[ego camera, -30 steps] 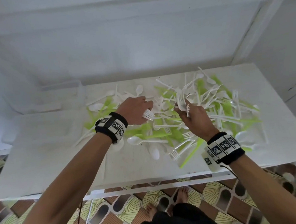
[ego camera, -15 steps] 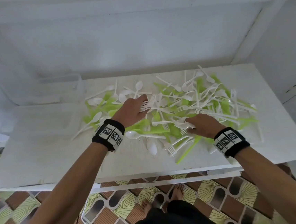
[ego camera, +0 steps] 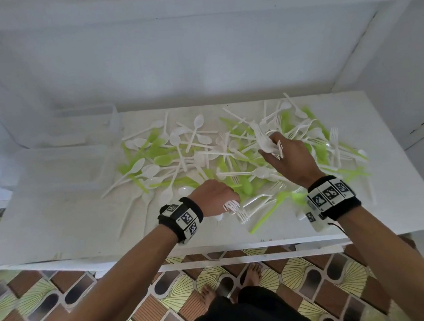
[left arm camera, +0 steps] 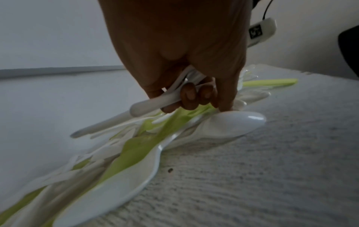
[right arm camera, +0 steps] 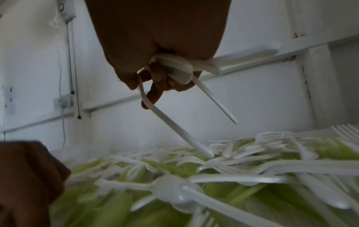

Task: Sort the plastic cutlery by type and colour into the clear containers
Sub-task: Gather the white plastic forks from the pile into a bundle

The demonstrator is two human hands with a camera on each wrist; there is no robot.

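A heap of white and lime-green plastic cutlery (ego camera: pixel 231 158) covers the middle and right of the white table (ego camera: pixel 56 227). My left hand (ego camera: pixel 213 197) hovers over the heap's near edge, its fingers curled round a bundle of white forks (ego camera: pixel 232 206) whose handles (left arm camera: pixel 153 104) poke out of the fist. My right hand (ego camera: pixel 287 155) is raised above the heap's centre and grips several white forks (ego camera: pixel 267 142), with their handles (right arm camera: pixel 174 127) hanging down to the pile. Two clear containers (ego camera: pixel 56 167) stand at the table's left.
The second clear container (ego camera: pixel 85 123) sits behind the first, near the white wall. The table's front edge (ego camera: pixel 214 248) lies just below my wrists, with patterned floor tiles (ego camera: pixel 38 306) and bare feet (ego camera: pixel 253 275) beneath. A white spoon (left arm camera: pixel 233 122) lies by my left fingertips.
My left hand has drawn back toward the near edge with its forks. My right hand rose from the pile and moved further in, lifting white forks.
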